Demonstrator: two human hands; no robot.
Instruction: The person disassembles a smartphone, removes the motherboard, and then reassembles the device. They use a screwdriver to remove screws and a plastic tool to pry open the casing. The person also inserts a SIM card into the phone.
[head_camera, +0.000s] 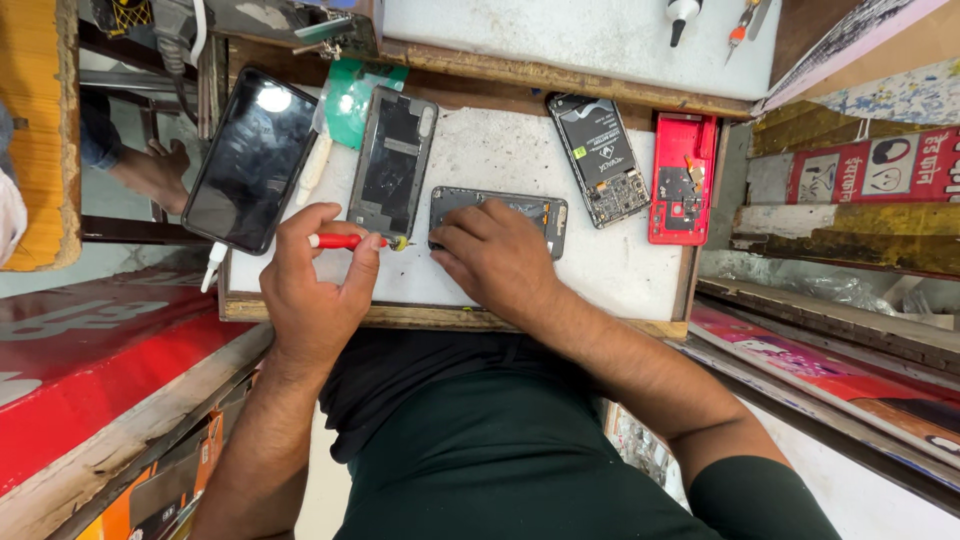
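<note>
White and scuffed, the surface (640, 270) ends in a worn wooden front edge just below both hands. The left hand (310, 285) is closed around a red-handled screwdriver (345, 241), its tip pointing at the left end of a grey phone frame (535, 212). The right hand (495, 260) lies flat on that frame, fingers spread, pinning it. A dark back panel (392, 165) sits just beside the screwdriver; a black phone (250, 158) overhangs the left edge. Bare room lies right of the frame, before a red case (683, 178) at the right edge.
</note>
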